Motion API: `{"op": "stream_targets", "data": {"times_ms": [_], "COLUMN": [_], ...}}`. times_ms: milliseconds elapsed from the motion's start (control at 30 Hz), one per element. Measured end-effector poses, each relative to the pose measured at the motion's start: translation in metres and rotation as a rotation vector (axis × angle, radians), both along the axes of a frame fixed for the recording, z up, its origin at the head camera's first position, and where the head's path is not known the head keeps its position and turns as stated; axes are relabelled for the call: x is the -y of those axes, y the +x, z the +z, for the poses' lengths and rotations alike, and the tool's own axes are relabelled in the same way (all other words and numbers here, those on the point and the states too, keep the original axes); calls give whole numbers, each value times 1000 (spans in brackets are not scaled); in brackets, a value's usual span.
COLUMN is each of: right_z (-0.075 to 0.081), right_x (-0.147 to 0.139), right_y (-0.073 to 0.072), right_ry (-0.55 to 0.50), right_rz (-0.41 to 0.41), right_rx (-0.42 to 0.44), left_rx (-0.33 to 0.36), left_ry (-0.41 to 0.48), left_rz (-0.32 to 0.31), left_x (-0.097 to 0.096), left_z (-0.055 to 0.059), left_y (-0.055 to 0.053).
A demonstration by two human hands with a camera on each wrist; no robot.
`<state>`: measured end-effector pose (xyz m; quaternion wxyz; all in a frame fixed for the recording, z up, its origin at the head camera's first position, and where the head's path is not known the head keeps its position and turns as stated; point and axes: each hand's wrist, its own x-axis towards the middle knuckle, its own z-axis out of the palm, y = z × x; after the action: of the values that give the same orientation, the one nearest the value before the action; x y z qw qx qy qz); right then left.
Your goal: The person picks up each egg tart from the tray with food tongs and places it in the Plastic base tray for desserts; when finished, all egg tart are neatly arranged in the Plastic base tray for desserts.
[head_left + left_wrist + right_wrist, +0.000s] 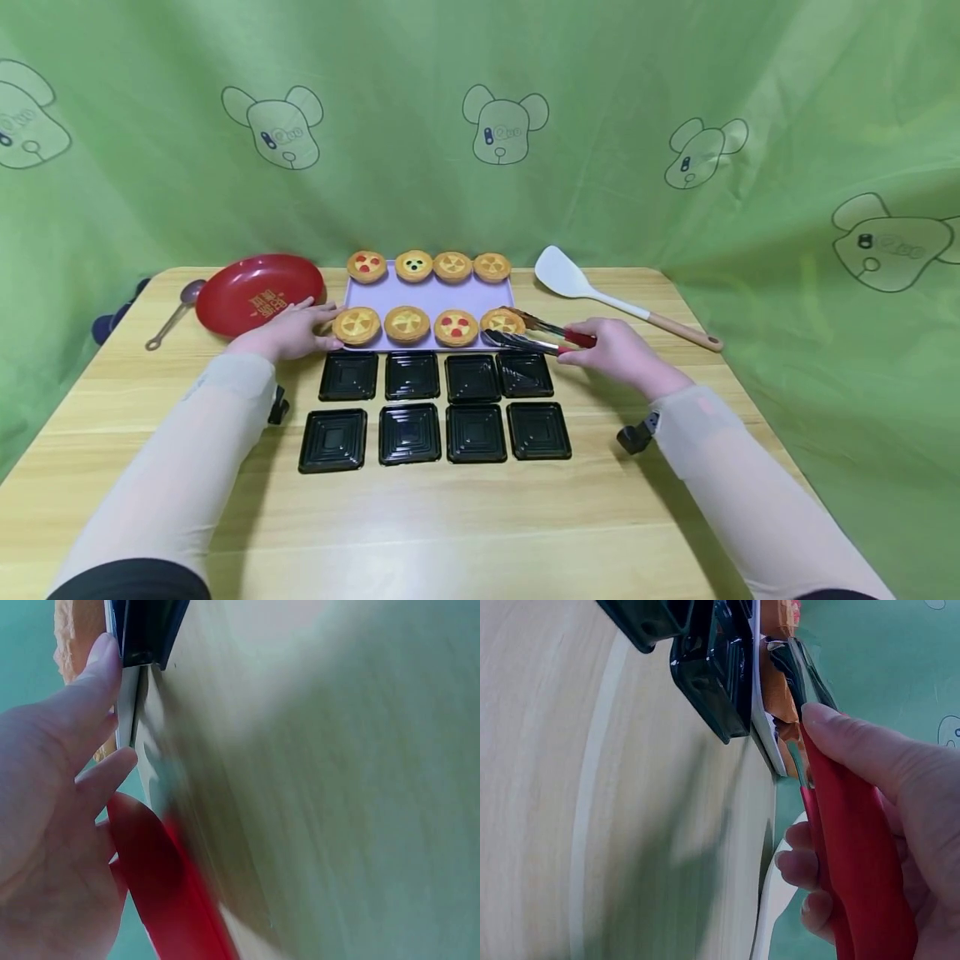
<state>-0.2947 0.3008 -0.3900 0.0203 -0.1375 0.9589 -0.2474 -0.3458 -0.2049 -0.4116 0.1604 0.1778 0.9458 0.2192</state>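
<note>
My right hand (pixel 618 350) grips the red handles of a pair of tongs (pixel 847 825). The tongs' dark heads lie on either side of the front-right egg tart (pixel 501 321) on the lilac tray (pixel 431 295). My left hand (pixel 288 331) reaches to the tray's left edge, fingers spread; its thumb lies beside the front-left tart (pixel 357 326). In the left wrist view, the thumb and a fingertip are right at the tray's side. Tarts stand in two rows on the tray, some with red or dark toppings.
Two rows of square black plastic trays (pixel 410 433) lie in front of the lilac tray. A red pan (pixel 258 292) is beside my left hand, with a brown spoon (pixel 177 315) further left. A white spatula (pixel 573 283) with a wooden handle lies at the right.
</note>
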Motion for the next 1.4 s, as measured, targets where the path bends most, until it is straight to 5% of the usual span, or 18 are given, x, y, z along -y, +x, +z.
{"op": "stream_targets", "data": {"times_ms": [600,1400], "right_z": [37,11], "right_x": [-20,-39], "right_y": [33,57], "right_ry": [-1,52], "right_rz": [30,47], "right_rx": [-4,8], "left_rx": [-29,-40], "left_ry": [-14,-16], "left_rz": [-6,8], "left_x": [-1,-3], "left_z": [-2,-3], "left_y": [0,2]}}
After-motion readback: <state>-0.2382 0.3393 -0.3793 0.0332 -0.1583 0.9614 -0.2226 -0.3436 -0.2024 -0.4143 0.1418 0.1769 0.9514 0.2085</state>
